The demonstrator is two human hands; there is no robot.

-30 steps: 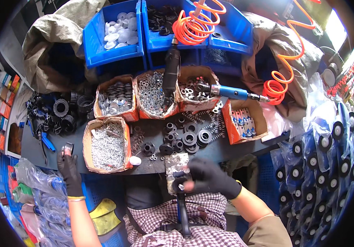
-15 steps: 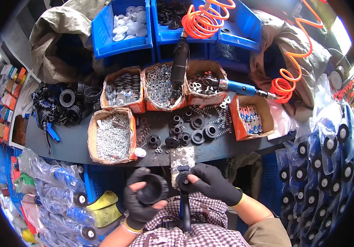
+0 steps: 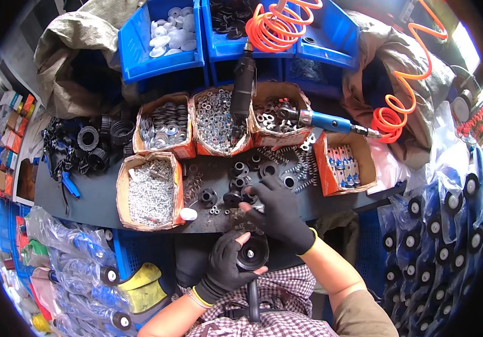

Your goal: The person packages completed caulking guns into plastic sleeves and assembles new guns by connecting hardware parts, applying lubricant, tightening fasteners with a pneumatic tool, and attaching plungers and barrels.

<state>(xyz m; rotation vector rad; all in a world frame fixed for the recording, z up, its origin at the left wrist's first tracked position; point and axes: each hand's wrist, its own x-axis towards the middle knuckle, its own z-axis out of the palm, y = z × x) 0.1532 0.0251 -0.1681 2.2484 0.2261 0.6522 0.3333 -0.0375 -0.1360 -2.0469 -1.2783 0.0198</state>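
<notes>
Two gloved hands meet low in the frame's centre: left hand (image 3: 227,264) clamped around a black wheel (image 3: 252,253), right hand (image 3: 278,216) just above it, fingers curled onto small parts at the counter (image 3: 95,205) edge.

A dark workbench (image 3: 89,202) is carrying cardboard boxes of screws (image 3: 150,192), washers (image 3: 162,124) and nuts (image 3: 214,121). Black round parts (image 3: 240,168) and springs (image 3: 303,165) are lying just beyond the gloved fingers (image 3: 255,191); a white cap (image 3: 188,214) is sitting left of them.
</notes>
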